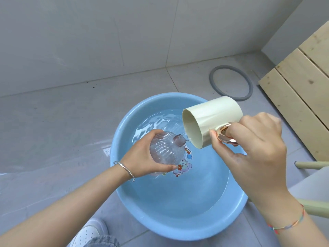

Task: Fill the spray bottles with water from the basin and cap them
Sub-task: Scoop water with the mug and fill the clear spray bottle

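1. I see the left hand (142, 155) at centre frame, its fingers and thumb wrapped round the belly of the clear ribbed spray bottle (165, 150).
2. The bottle is held above the water, over the left half of the blue basin (178, 229). It is tilted, with its open neck pointing up and to the right.
3. The right hand (252, 145), at right of centre, grips the cream cup (210, 118) by its rose-gold handle (226, 136), fingers hooked through the loop and thumb on the cup wall.
4. The cup is tipped almost onto its side, mouth facing left. Its lower lip is just beside the bottle's neck, and a thin thread of water shows between them.
5. The basin sits on the grey tiled floor (53, 131) at lower centre, with water (187, 193) in it and ripples towards its far side. A cartoon sticker (183, 166) shows on the bottom, partly behind the bottle.
6. A silver bangle (124, 166) is on the left wrist and a coloured braided bracelet (288, 225) on the right.
7. At upper right a grey ring (212, 80) lies flat on the floor, near pale wooden planks (302, 104). A white shoe (87, 232) shows at the bottom edge.
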Demonstrator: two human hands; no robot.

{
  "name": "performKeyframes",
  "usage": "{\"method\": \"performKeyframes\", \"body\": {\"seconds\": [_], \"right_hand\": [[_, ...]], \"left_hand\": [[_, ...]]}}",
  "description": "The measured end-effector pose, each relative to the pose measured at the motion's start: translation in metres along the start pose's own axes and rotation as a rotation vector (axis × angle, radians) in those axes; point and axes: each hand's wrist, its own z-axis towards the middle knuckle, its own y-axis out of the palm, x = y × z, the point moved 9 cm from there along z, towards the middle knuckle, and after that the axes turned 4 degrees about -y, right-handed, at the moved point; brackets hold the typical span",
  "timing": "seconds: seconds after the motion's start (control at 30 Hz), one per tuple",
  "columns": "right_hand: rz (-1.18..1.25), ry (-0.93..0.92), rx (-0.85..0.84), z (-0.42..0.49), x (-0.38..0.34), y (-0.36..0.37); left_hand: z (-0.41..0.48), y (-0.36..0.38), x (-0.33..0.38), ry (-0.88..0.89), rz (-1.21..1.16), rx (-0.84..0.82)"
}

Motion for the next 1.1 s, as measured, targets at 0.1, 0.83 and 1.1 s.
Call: {"method": "performKeyframes", "body": {"seconds": [0.1,0.83,1.1], "right_hand": [[-0.018,-0.032,-0.003,-0.001,-0.004,0.001],[0.307,0.673,-0.438,-0.074,0.084,0.077],[0.466,0.828,-0.475,-0.115,0.095,0.109]], "left_hand": [[-0.001,0.0,0.0,-0.004,-0.012,0.005],[0.001,-0.009,-0.011,-0.028,-0.055,0.052],[0.001,-0.008,-0.013,-0.034,-0.069,0.061]]}}
